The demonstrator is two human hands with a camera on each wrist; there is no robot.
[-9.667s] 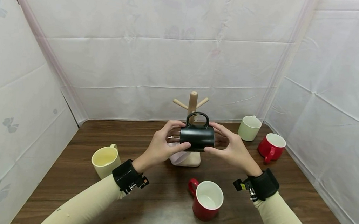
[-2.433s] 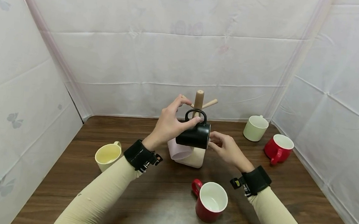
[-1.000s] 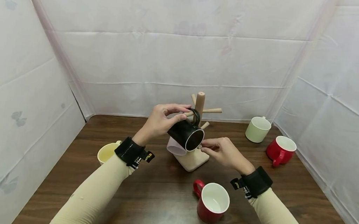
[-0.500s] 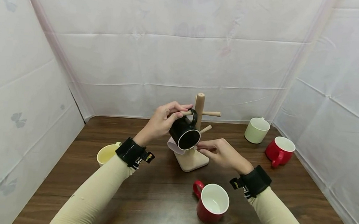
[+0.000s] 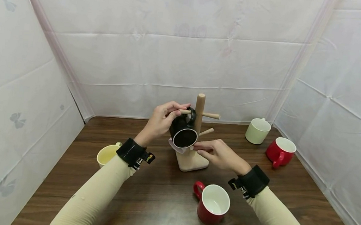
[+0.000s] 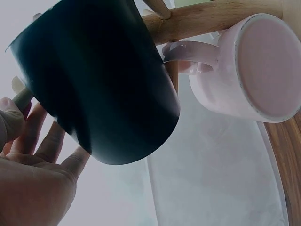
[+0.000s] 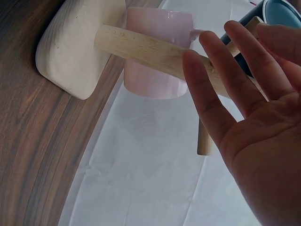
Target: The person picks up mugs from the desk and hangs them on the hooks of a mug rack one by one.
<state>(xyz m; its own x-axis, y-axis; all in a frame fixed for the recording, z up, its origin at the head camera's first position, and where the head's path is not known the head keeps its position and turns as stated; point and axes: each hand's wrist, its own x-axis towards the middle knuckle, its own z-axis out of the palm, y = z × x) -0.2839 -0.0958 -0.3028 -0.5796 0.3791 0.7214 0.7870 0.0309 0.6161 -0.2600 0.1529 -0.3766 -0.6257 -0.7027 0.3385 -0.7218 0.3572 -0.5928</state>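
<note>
A black mug (image 5: 184,138) hangs tilted by its handle on an upper peg (image 5: 185,111) of a wooden mug tree (image 5: 200,108), its white-rimmed mouth towards me. My left hand (image 5: 159,121) pinches that peg's end between thumb and fingers, beside the mug's handle. In the left wrist view the other fingers spread behind the dark mug (image 6: 99,84). My right hand (image 5: 223,154) is below the mug's mouth, its thumb and fingertips pinching the end of a lower peg (image 5: 192,147). A pink mug (image 7: 155,75) hangs on the tree, mostly hidden behind the black mug in the head view.
One red mug (image 5: 211,210) stands upright in front of the tree, another red mug (image 5: 280,150) at the right. A pale green mug (image 5: 258,131) is at the back right, a yellow mug (image 5: 107,154) at the left. White sheeting (image 5: 158,65) walls the wooden table (image 5: 148,201).
The black mug has gone onto the upper peg. The tree has turned, swinging the mug's mouth from the right towards me. My right hand has shifted slightly left with the lower peg.
</note>
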